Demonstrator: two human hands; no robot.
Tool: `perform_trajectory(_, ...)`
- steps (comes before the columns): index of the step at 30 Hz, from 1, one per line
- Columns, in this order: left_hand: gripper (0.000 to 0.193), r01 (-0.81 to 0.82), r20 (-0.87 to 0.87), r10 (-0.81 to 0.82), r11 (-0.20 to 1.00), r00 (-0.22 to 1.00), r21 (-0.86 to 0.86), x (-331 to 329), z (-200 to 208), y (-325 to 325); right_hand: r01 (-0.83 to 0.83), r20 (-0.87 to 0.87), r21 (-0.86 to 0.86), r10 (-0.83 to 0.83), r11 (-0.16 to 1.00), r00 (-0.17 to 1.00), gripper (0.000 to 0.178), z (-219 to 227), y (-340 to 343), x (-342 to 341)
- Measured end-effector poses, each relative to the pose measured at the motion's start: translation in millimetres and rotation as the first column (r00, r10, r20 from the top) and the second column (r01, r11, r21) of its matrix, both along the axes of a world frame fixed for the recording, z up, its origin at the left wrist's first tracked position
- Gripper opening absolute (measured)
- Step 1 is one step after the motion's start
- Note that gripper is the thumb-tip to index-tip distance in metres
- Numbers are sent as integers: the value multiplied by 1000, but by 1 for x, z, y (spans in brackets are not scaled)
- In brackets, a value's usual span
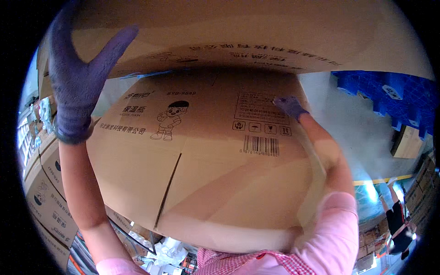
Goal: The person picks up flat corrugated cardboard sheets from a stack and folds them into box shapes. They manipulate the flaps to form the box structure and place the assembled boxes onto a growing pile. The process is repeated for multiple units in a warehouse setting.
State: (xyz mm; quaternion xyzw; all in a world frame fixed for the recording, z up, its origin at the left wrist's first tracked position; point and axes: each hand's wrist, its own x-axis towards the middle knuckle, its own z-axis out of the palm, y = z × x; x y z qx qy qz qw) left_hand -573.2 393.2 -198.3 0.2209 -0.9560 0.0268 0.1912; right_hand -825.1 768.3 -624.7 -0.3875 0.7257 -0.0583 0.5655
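A large flattened cardboard carton (215, 174) spreads out in front of me, printed with a cartoon child, handling symbols and a barcode; a slot cuts in from its near edge. Beyond it, another big brown cardboard panel (256, 27) fills the top of the view, its print upside down. My left hand (80, 73), in a purple-grey knit glove, is raised in front of that panel with thumb and fingers wide apart; whether it touches is unclear. At the carton's right edge my right hand (291, 106), gloved alike, closes over the board, its fingers partly hidden.
Printed cartons (50, 201) are stacked at the lower left. Blue pallets (389, 91) stand on the grey floor at the right, near a wooden block (407, 142). Another person (398, 224) is at the far lower right. White crumpled plastic (169, 252) lies near my body.
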Motion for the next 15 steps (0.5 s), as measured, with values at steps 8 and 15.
perform_trajectory(8,51,-190,228,159,974,961,121,64,48,72,-198,-268,-116,161,973,950,46,-7,28,16)
perform_trajectory(15,29,-106,338,-24,927,941,360,107,47,204,763,158,13,-755,647,637,33,220,145,-167)
